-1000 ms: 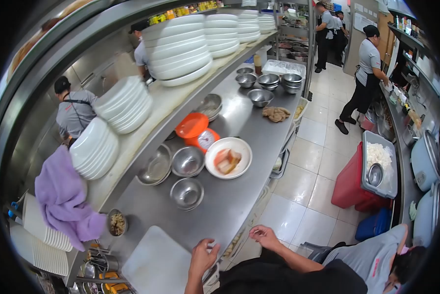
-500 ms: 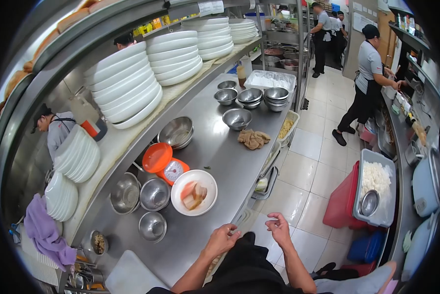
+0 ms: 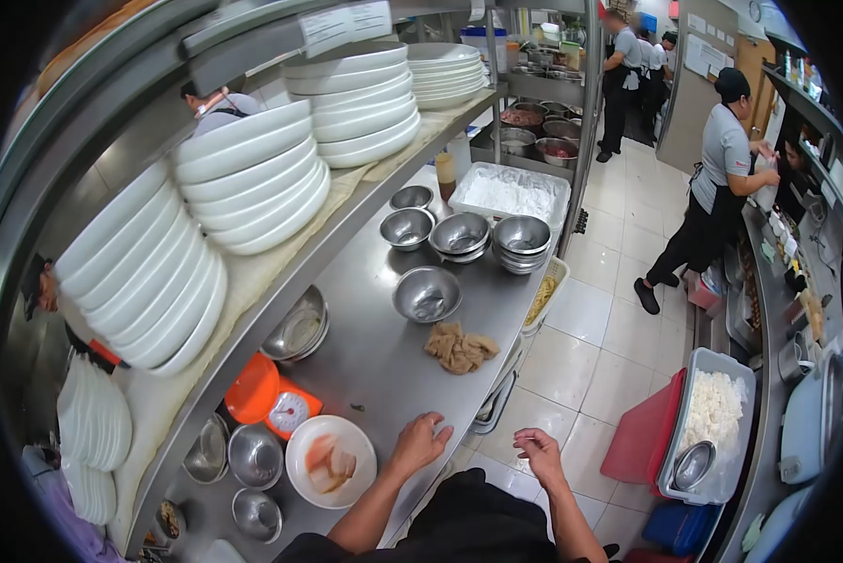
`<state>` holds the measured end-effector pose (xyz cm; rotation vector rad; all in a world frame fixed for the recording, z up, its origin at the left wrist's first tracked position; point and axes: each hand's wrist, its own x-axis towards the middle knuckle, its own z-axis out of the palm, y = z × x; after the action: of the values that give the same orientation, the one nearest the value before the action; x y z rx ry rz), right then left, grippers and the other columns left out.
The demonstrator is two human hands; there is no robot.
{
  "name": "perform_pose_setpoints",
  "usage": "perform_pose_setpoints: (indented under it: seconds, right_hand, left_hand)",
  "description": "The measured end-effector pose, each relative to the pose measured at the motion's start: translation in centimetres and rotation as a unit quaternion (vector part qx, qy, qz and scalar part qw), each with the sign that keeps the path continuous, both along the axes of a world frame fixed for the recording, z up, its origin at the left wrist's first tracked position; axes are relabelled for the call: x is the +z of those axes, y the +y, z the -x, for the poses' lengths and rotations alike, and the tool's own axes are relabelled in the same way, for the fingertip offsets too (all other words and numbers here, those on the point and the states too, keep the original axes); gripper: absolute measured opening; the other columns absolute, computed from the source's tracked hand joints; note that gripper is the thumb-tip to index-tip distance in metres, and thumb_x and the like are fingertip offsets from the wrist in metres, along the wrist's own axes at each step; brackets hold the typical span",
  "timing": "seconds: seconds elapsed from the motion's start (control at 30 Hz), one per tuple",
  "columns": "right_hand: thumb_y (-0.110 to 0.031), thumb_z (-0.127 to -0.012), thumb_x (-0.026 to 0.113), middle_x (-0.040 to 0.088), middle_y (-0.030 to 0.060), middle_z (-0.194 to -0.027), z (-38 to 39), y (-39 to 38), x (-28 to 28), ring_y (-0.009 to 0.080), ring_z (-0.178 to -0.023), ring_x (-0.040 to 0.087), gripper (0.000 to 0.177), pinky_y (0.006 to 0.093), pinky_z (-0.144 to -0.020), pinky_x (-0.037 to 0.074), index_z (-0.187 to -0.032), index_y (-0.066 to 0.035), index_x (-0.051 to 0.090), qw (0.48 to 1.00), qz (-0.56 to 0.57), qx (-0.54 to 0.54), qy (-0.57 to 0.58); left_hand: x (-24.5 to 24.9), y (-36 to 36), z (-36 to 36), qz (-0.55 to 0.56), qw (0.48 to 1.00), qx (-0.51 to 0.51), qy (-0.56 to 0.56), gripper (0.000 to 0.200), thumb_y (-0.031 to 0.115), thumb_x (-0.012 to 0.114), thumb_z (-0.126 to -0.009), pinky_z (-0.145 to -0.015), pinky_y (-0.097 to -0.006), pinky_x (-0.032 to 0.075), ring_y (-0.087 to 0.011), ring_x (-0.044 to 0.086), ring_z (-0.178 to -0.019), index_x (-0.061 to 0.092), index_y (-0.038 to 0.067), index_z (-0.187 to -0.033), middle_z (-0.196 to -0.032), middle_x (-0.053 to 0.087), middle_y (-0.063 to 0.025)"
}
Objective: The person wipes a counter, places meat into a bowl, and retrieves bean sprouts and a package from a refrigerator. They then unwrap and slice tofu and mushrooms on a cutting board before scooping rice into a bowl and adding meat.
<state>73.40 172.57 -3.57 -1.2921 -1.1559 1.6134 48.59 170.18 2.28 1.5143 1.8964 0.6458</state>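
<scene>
Over the front edge of the steel counter [image 3: 346, 375] is my left hand [image 3: 421, 443], fingers apart and holding nothing. My right hand [image 3: 539, 452] hangs over the tiled floor, its fingers loosely curled and apart with nothing in them. A white bowl [image 3: 307, 495] with pale and reddish pieces lies left of my left hand, beside an orange scale [image 3: 291, 409]. Farther up the counter are a crumpled brown cloth [image 3: 461, 348], a steel bowl [image 3: 427, 294] and several stacked steel bowls [image 3: 461, 235].
White plates [image 3: 144, 281] stand stacked on the shelf above the counter. A white tray of powder [image 3: 509, 195] sits at the counter's far end. To the right are a tub of rice [image 3: 712, 413], a red bin [image 3: 642, 436] and a person at another counter [image 3: 721, 159]. More people stand farther back.
My view has shifted forward along the counter. My left hand has moved over the counter's edge, nearer the brown cloth. The person at the right now has raised hands.
</scene>
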Motion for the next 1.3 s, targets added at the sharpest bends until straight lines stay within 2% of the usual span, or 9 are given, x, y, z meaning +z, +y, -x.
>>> perform_pose_setpoints:
  seconds: [0.23,0.43,0.53,0.73,0.87,0.9,0.97,1.07,1.3]
  right_hand:
    - [-0.011,-0.085,0.059,0.061,0.0050,-0.083,-4.0,6.8,-2.6,0.0135,-0.074,0.059,0.006,0.0266,-0.058,0.049,-0.085,-0.005,0.060,0.991,0.087,-0.099,-0.030]
    - [0.000,-0.076,0.065,0.059,0.0039,-0.087,-3.6,18.1,-2.0,0.0125,-0.079,0.057,0.022,0.0264,-0.065,0.048,-0.096,-0.004,0.057,0.998,0.067,0.000,-0.014]
    - [-0.003,-0.075,0.068,0.055,0.0030,-0.086,-1.6,28.2,1.4,0.0118,-0.078,0.052,0.025,0.0244,-0.070,0.045,-0.098,-0.003,0.057,0.985,-0.170,0.031,-0.004]
    - [-0.003,-0.077,0.065,0.055,0.0055,-0.104,2.8,53.4,18.5,0.0154,-0.100,0.050,0.033,0.0282,-0.089,0.039,-0.108,-0.001,0.053,0.853,-0.518,0.055,-0.010]
    - [-0.022,-0.083,0.062,0.056,0.0038,-0.104,9.1,64.8,32.6,0.0137,-0.088,0.052,0.037,0.0214,-0.076,0.040,-0.114,-0.005,0.052,0.858,-0.499,0.070,0.097]
    - [-0.040,-0.083,0.061,0.050,0.0039,-0.122,10.3,67.8,35.9,0.0163,-0.110,0.045,0.052,0.0349,-0.090,0.035,-0.122,-0.009,0.049,0.908,-0.393,0.106,0.100]
    - [-0.050,-0.078,0.061,0.047,0.0029,-0.124,12.6,71.6,40.3,0.0161,-0.116,0.037,0.057,0.0397,-0.089,0.033,-0.122,-0.014,0.051,0.916,-0.337,0.122,0.181]
    - [-0.052,-0.074,0.062,0.047,0.0026,-0.123,16.9,77.3,44.1,0.0193,-0.115,0.036,0.058,0.0400,-0.089,0.031,-0.119,-0.018,0.053,0.932,-0.340,0.071,0.104]
    - [-0.052,-0.062,0.075,0.044,0.0101,-0.129,21.3,80.3,45.9,0.0248,-0.119,0.037,0.084,0.0462,-0.094,0.029,-0.123,-0.001,0.046,0.930,-0.341,-0.015,0.138]
  left_hand:
    - [1.8,9.0,-0.9,-0.007,1.000,0.005,0.013,0.039,0.026,0.061,-0.080,-0.077,-0.0397,0.048,-0.0334,0.061,-0.084,0.058,-0.004,-0.104,-0.101,0.061,-0.0220]
    - [-1.5,12.3,-2.3,0.065,0.994,0.079,0.039,0.039,0.027,0.060,-0.080,-0.083,-0.0409,0.046,-0.0365,0.059,-0.094,0.059,-0.003,-0.104,-0.100,0.061,-0.0225]
    - [-0.5,13.8,-4.8,0.086,0.987,0.130,0.022,0.037,0.027,0.060,-0.080,-0.082,-0.0422,0.046,-0.0370,0.058,-0.095,0.059,-0.002,-0.104,-0.098,0.062,-0.0225]
    - [0.7,17.8,-7.4,0.008,0.973,0.225,-0.053,0.033,0.025,0.061,-0.081,-0.076,-0.0366,0.049,-0.0305,0.063,-0.084,0.059,-0.001,-0.102,-0.092,0.064,-0.0186]
    - [7.5,20.0,-6.4,-0.151,0.922,0.339,-0.110,0.025,0.021,0.063,-0.084,-0.064,-0.0266,0.047,-0.0096,0.057,-0.072,0.061,0.002,-0.101,-0.077,0.063,-0.0030]
    - [10.9,20.3,-6.3,-0.154,0.919,0.352,-0.090,0.027,0.021,0.064,-0.084,-0.064,-0.0260,0.047,-0.0093,0.056,-0.072,0.060,0.001,-0.102,-0.078,0.063,-0.0028]
    - [16.1,20.5,-5.8,-0.200,0.908,0.367,-0.041,0.029,0.021,0.064,-0.084,-0.065,-0.0250,0.046,-0.0087,0.055,-0.073,0.060,0.000,-0.104,-0.079,0.062,-0.0030]
    - [21.9,20.1,-5.4,-0.268,0.885,0.381,0.010,0.028,0.020,0.064,-0.084,-0.066,-0.0246,0.045,-0.0084,0.054,-0.073,0.060,0.000,-0.104,-0.080,0.062,-0.0031]
    - [26.5,17.2,-6.6,-0.350,0.833,0.418,0.091,0.025,0.018,0.062,-0.086,-0.063,-0.0211,0.044,-0.0069,0.053,-0.072,0.060,0.000,-0.102,-0.079,0.061,-0.0027]
